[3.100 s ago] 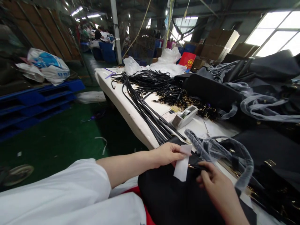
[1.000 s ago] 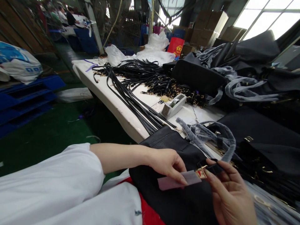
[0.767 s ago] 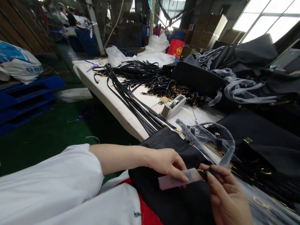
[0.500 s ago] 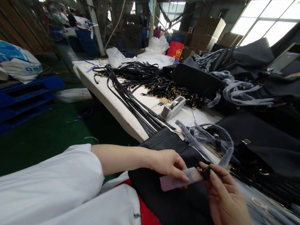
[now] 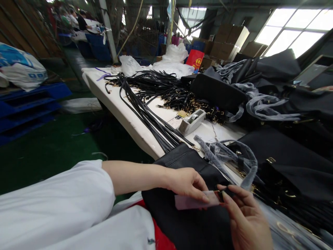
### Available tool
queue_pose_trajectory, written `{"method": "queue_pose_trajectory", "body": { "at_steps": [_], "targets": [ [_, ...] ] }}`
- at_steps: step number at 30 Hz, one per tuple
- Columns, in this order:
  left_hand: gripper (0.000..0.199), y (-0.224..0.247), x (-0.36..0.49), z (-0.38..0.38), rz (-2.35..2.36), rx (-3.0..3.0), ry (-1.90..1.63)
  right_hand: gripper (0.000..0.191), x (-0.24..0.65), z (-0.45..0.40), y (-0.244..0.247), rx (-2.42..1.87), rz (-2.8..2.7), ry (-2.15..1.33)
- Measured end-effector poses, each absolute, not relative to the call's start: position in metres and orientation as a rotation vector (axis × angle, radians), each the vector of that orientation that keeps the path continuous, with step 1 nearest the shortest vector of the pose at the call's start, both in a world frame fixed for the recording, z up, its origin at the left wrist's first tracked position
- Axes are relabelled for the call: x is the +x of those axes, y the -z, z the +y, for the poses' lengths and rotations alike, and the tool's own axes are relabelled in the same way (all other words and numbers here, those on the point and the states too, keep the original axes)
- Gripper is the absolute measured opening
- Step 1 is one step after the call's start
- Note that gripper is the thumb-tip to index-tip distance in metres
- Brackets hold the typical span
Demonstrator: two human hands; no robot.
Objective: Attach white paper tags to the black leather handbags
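My left hand [image 5: 189,184] pinches a pale pink, translucent flat tag [image 5: 186,202] between thumb and fingers, above a black bag [image 5: 192,225] on my lap. At the tag's right end, my right hand [image 5: 246,215] has its thumb and fingertips closed on a small black strap piece [image 5: 224,191]. A bit of orange-brown shows where tag and strap piece meet; how they join is partly hidden by my fingers. Beyond the right hand, a bag handle [image 5: 251,166] wrapped in clear plastic loops upward.
On the white table [image 5: 119,114] lie long black straps [image 5: 145,114] with gold clasps and a grey tape dispenser [image 5: 192,122]. Black bags [image 5: 275,149] are piled at the right. Blue pallets [image 5: 31,107] stand at the left; people work far back.
My right hand has shifted slightly left and its fingers have turned the black strap piece. The tag has moved a little left and sits more level. My left hand keeps its pinch.
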State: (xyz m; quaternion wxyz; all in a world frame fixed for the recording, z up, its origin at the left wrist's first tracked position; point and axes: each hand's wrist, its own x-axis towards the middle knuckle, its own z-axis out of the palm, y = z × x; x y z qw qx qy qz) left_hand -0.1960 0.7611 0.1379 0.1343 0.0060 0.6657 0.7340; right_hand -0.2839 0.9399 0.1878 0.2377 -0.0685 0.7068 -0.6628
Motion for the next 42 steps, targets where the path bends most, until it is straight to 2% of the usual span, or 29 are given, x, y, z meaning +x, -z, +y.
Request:
{"method": "queue_pose_trajectory", "body": {
  "at_steps": [6,13,20,28,37,42],
  "targets": [
    [0.038,-0.137,-0.196,0.762,1.956,0.070,-2.159,0.053,-0.288,0.941,-0.186,-0.233,1.964,1.801],
    [0.054,-0.140,-0.195,0.766,1.858,-0.005,-2.239,0.048,-0.280,0.942,-0.183,-0.411,2.035,1.822],
    [0.058,-0.140,-0.196,0.769,1.670,-0.061,-2.301,0.044,-0.279,0.948,-0.177,-0.524,2.131,1.844],
    [0.059,-0.137,-0.198,0.777,1.620,-0.121,-2.484,0.040,-0.278,0.948,-0.174,-0.452,2.159,1.867],
    [0.057,-0.134,-0.201,0.766,1.831,-0.060,-2.268,0.037,-0.277,0.948,-0.173,-0.347,2.226,1.824],
    [0.059,-0.126,-0.203,0.766,1.589,-0.078,-2.443,0.039,-0.277,0.940,-0.172,-0.323,2.188,1.829]
  ]
}}
